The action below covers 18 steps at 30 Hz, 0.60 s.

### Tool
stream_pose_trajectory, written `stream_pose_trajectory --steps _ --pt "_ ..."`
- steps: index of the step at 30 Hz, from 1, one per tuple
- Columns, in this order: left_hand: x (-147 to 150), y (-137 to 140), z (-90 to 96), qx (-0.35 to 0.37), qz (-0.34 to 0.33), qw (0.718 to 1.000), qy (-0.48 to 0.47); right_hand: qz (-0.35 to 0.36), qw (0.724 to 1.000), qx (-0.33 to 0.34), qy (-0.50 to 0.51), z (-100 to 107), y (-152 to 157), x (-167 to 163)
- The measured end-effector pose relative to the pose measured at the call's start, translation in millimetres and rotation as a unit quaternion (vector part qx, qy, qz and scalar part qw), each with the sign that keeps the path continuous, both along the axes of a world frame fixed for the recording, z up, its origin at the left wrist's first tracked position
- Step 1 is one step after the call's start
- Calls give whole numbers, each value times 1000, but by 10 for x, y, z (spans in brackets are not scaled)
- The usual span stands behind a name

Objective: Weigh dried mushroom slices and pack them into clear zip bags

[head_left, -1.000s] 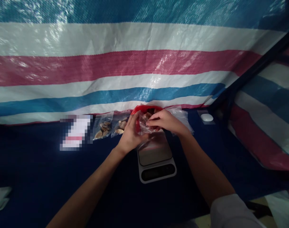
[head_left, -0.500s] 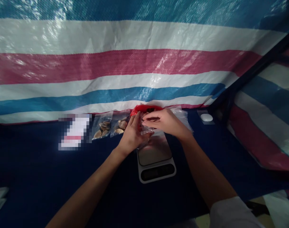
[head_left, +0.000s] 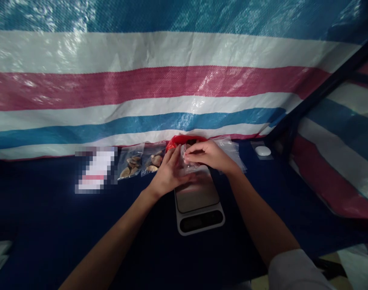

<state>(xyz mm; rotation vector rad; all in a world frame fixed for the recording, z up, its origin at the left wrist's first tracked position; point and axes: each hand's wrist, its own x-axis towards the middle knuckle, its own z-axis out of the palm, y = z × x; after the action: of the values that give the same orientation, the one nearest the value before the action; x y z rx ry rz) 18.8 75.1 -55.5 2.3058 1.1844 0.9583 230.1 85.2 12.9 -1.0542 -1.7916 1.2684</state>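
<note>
A clear plastic bag (head_left: 187, 164) is between my two hands, over the far end of a kitchen scale (head_left: 197, 195). My left hand (head_left: 168, 174) is closed on the bag's left side, fingers pointing away and thumb stretched across the near side. My right hand (head_left: 210, 156) pinches at the bag's upper right; its fingertips partly hide what is there. Just behind the hands lies an open red bag (head_left: 179, 141) with dark contents. Two clear bags of shells, one farther left (head_left: 131, 163) and one closer (head_left: 154, 162), lie left of my left hand.
Flat clear bags (head_left: 232, 152) lie right of my right hand. A white oval object (head_left: 263, 151) rests on a small bag farther right. A blurred-out sheet (head_left: 94, 169) is at left. Striped plastic sheeting (head_left: 159, 84) rises behind the dark blue surface (head_left: 81, 225).
The view has tilted slightly, so everything sits a little lower. My right fingers have shifted slightly at the bag, and its near part no longer hangs below my left thumb.
</note>
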Motion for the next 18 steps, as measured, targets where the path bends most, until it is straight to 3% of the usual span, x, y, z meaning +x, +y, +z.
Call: stream_pose_trajectory --steps 5,11,18 --pt "-26 -33 11 6 1 1000 5 -12 996 -63 65 -49 36 4" --pt "60 -68 58 56 18 998 -6 6 996 -61 70 -110 31 -101" --pt "27 -63 76 42 32 998 -24 15 995 -69 64 -117 34 -63"
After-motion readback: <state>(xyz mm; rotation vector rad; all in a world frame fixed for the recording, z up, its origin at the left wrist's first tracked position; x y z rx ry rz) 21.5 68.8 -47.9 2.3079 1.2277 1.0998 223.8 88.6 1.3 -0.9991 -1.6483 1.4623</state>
